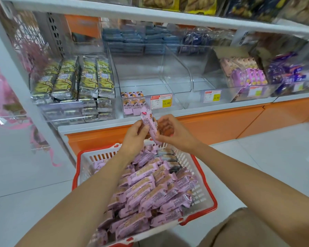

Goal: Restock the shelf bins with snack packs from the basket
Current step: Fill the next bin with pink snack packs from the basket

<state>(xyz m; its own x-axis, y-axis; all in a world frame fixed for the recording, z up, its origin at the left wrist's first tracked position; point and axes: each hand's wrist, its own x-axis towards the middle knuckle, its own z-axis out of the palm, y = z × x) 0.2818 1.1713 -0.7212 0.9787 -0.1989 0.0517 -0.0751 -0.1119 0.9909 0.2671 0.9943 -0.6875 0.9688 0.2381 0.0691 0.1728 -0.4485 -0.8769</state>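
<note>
White slatted basket (100,155), red rim: heaped with pink snack packs (150,189), lying jumbled. Raised pack (151,125) tilted above the basket's far rim. Clear shelf bin (141,81): few matching packs (132,104) standing at front-left corner.

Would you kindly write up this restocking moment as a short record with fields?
left hand: grips pink snack pack above the basket
right hand: pinches the same pack's lower end
basket: white, red-rimmed, piled with pink packs
transparent bin: few matching packs standing front left
price label: reads 15.80, on bin front
</note>
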